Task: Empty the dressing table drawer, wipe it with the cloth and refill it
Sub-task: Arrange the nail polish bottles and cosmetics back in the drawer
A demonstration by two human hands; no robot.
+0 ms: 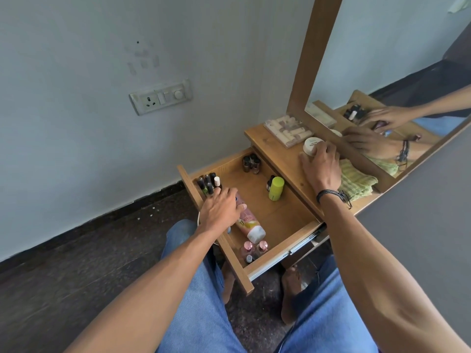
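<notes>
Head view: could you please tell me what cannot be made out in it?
Head view only:
- Pink bottle: top hidden under the left hand; grip unclear.
- White jar: partly covered by the right hand; label too small.
- Drawer: rear hidden beneath the tabletop.

Arms out, left hand reaches palm-down toward 1 o'clock, right hand toward 11, fingers wrapped on a round white jar.

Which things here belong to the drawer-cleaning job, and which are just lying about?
Job: drawer, green cloth, pink bottle, white jar, green bottle, nail polishes, black tubes.
Lying about: wall socket, mirror.
</notes>
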